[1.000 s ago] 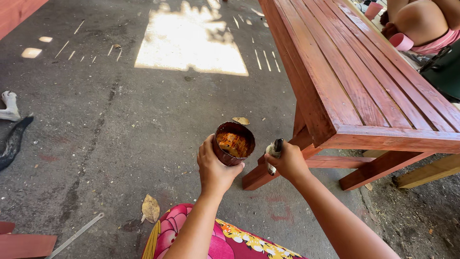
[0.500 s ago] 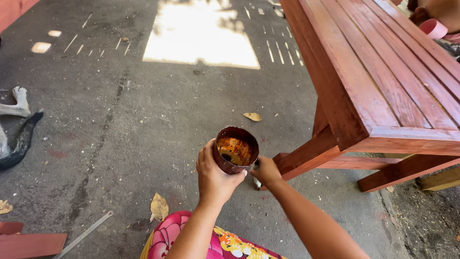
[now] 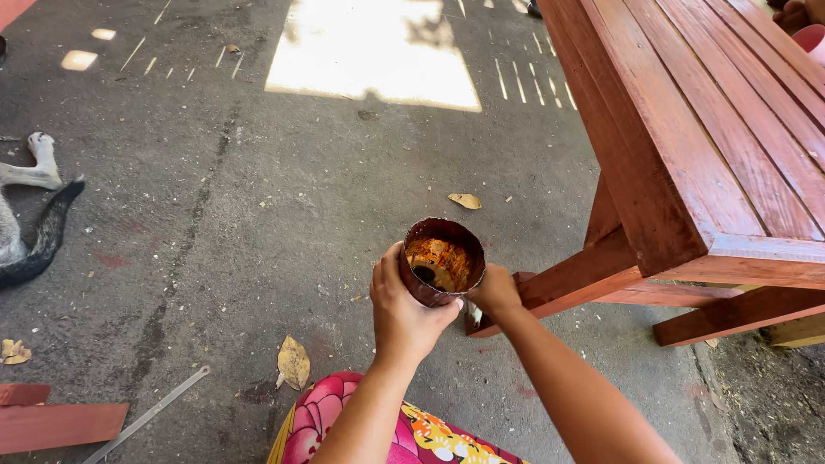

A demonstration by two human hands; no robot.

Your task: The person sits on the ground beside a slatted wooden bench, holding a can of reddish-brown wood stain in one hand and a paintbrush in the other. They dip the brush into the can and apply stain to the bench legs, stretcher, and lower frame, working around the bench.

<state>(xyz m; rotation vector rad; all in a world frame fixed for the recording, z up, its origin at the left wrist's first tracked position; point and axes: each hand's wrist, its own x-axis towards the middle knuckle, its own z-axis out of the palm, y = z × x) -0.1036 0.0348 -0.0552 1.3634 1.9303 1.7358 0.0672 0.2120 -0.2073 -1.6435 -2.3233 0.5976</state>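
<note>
The left hand is wrapped around a small round tin, its inside streaked with reddish-brown and orange stain, held in the air above the concrete floor just off the near left corner of the red-stained slatted wooden surface. The right hand sits against the tin's right side, fingers curled closed around what looks like a brush handle, though only a pale tip shows below the hand and the view there is poor. A dark shape low inside the tin may be the bristle end.

To load the brush well, the person would do best to keep the tin upright and steady, dip only the tip, and wipe the excess on the rim so nothing drips onto the floral cloth below.

Dry leaves lie on the floor, a red board and a thin metal strip at the lower left, and an animal's legs and tail at the left edge.
</note>
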